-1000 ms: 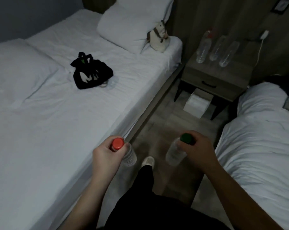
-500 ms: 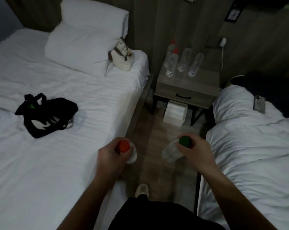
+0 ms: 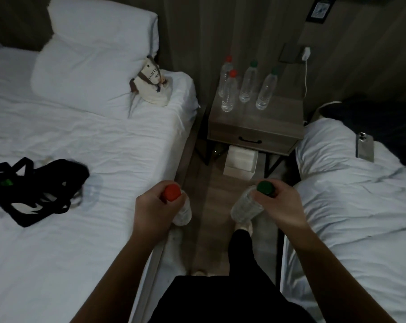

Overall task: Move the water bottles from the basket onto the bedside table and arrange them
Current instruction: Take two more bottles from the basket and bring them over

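Observation:
My left hand [image 3: 153, 208] grips a clear water bottle with a red cap [image 3: 182, 212] by its neck, over the gap beside the left bed. My right hand [image 3: 280, 203] grips another clear bottle, with a green cap [image 3: 245, 206], also near the top. Ahead stands the wooden bedside table [image 3: 255, 127] between the two beds. Several clear bottles stand upright at its back: two red-capped ones [image 3: 228, 94] on the left and two green-capped ones [image 3: 266, 92] to their right. The black bag [image 3: 38, 190] that serves as the basket lies slumped on the left bed.
White beds flank a narrow wooden floor aisle [image 3: 211, 229]. A small cream pouch [image 3: 153, 86] lies by the pillow [image 3: 92, 59]. A white box [image 3: 240, 163] sits under the table. A phone [image 3: 363, 148] lies on the right bed. A charger cable [image 3: 305, 73] hangs from the wall.
The view has swung right and moved forward down the aisle, so the bedside table is nearer and more central. Both hands keep hold of their bottles.

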Available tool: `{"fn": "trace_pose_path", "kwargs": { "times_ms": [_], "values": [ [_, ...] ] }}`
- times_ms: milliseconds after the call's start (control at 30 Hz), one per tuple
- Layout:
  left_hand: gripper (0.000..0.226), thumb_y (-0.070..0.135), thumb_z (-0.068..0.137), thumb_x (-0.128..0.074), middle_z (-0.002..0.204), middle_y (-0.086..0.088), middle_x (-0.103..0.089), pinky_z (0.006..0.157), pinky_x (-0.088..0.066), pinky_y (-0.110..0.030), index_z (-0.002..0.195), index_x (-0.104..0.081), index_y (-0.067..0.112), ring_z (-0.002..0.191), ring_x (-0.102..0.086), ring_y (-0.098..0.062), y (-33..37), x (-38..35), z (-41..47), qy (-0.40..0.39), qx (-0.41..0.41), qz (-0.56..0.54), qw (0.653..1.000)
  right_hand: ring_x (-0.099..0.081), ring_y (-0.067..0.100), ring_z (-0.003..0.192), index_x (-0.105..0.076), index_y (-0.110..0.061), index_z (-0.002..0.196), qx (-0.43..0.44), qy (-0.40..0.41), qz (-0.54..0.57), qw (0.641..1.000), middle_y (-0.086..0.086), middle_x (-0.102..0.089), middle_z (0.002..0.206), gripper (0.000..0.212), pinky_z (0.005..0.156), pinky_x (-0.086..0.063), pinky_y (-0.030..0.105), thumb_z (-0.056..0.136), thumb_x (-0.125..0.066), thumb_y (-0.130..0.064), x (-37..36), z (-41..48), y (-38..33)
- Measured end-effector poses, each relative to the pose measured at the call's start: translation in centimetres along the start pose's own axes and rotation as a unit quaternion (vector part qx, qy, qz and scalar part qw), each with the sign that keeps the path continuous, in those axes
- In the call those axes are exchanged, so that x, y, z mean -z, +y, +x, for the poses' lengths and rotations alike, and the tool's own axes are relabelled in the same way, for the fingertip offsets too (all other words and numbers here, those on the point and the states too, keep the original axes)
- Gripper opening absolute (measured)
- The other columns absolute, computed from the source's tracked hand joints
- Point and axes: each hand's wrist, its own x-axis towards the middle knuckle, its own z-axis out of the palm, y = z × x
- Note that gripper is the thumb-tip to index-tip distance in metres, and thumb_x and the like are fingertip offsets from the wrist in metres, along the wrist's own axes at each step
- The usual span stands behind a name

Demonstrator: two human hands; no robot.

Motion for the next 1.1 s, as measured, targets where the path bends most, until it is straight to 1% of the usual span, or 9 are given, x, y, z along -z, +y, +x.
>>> {"fn": "trace_pose_path", "kwargs": {
  "times_ms": [100, 233, 333, 400, 533, 667, 800, 967, 1100],
  "values": [
    [0.013, 0.018, 0.075, -0.076, 0.073, 0.008, -0.069, 0.065, -0.048, -0.011, 0.083, -0.069, 0.025, 0.073, -0.065, 0.001, 0.9, -2.7, 2.6, -0.001, 0.028, -0.009, 1.000, -0.066, 0.009, 0.081, -0.065, -0.037, 0.079, -0.006, -0.016, -0.002, 1.000, -0.011, -0.068, 0.082, 0.020, 0.077, -0.056, 0.036, 0.076, -0.076, -0.020, 0.8, 4.2, 0.7],
    [0.016, 0.026, 0.072, -0.078, 0.074, 0.006, -0.070, 0.072, -0.057, -0.032, 0.086, -0.070, 0.024, 0.074, -0.067, -0.009, 2.8, -6.9, 6.3, 0.028, 0.033, 0.022, 0.999, -0.060, -0.003, 0.078, -0.064, -0.031, 0.087, 0.007, -0.035, -0.022, 0.999, -0.018, -0.064, 0.080, 0.018, 0.072, -0.049, 0.025, 0.077, -0.075, -0.021, 3.3, 10.1, 0.3],
    [0.018, 0.024, 0.071, -0.078, 0.075, 0.006, -0.070, 0.070, -0.057, -0.035, 0.087, -0.070, 0.024, 0.072, -0.067, -0.009, 5.3, -9.8, 8.8, 0.039, 0.021, 0.045, 0.998, -0.059, -0.004, 0.079, -0.066, -0.029, 0.090, 0.010, -0.048, -0.032, 0.998, -0.017, -0.064, 0.082, 0.016, 0.069, -0.047, 0.018, 0.078, -0.075, -0.023, 5.8, 14.4, 0.0],
    [0.017, 0.023, 0.071, -0.078, 0.073, 0.008, -0.070, 0.070, -0.057, -0.032, 0.086, -0.070, 0.025, 0.071, -0.066, -0.006, 7.0, -11.7, 10.8, 0.048, 0.030, 0.041, 0.998, -0.059, -0.005, 0.078, -0.066, -0.029, 0.090, 0.025, -0.049, -0.052, 0.997, -0.018, -0.064, 0.082, 0.016, 0.067, -0.044, 0.015, 0.077, -0.075, -0.027, 7.6, 17.4, -0.1],
    [0.017, 0.016, 0.072, -0.078, 0.066, 0.008, -0.067, 0.056, -0.045, -0.006, 0.083, -0.069, 0.025, 0.064, -0.061, 0.005, 10.3, -15.4, 14.0, 0.050, 0.038, -0.005, 0.998, -0.059, -0.001, 0.077, -0.067, -0.029, 0.093, 0.044, -0.052, -0.070, 0.995, -0.015, -0.064, 0.083, 0.018, 0.068, -0.043, 0.014, 0.077, -0.075, -0.026, 10.3, 22.7, -0.1],
    [0.016, 0.016, 0.072, -0.079, 0.069, 0.010, -0.066, 0.058, -0.043, -0.004, 0.085, -0.070, 0.021, 0.063, -0.059, 0.008, 11.8, -18.3, 17.1, 0.049, 0.018, -0.014, 0.999, -0.057, 0.004, 0.077, -0.067, -0.025, 0.099, 0.047, -0.040, -0.093, 0.994, -0.010, -0.062, 0.085, 0.022, 0.064, -0.038, 0.009, 0.078, -0.074, -0.024, 11.8, 26.7, -0.1],
    [0.017, 0.015, 0.071, -0.079, 0.068, 0.010, -0.064, 0.061, -0.041, -0.003, 0.083, -0.069, 0.022, 0.066, -0.058, 0.009, 12.7, -20.5, 21.0, 0.035, -0.027, 0.012, 0.999, -0.055, -0.009, 0.073, -0.065, -0.027, 0.097, 0.038, -0.030, -0.080, 0.996, -0.022, -0.059, 0.079, 0.021, 0.059, -0.039, 0.003, 0.079, -0.074, -0.022, 12.5, 30.3, -0.2],
    [0.017, 0.030, 0.075, -0.075, 0.066, 0.022, -0.058, 0.060, -0.040, 0.000, 0.083, -0.060, 0.035, 0.064, -0.055, 0.016, 13.6, -22.6, 26.4, -0.056, 0.013, 0.053, 0.997, -0.062, 0.000, 0.084, -0.066, -0.032, 0.094, 0.016, -0.038, -0.070, 0.997, -0.019, -0.065, 0.085, 0.019, 0.078, -0.055, 0.030, 0.077, -0.074, -0.027, 11.9, 35.1, 0.1],
    [0.020, 0.028, 0.075, -0.075, 0.064, 0.018, -0.059, 0.056, -0.038, -0.004, 0.073, -0.057, 0.038, 0.063, -0.056, 0.015, 13.1, -24.7, 31.4, -0.100, 0.017, 0.045, 0.994, -0.062, 0.008, 0.083, -0.067, -0.025, 0.094, -0.002, -0.027, -0.085, 0.996, -0.012, -0.065, 0.086, 0.020, 0.079, -0.053, 0.030, 0.077, -0.076, -0.024, 10.7, 39.2, -0.3]
  ]
}}
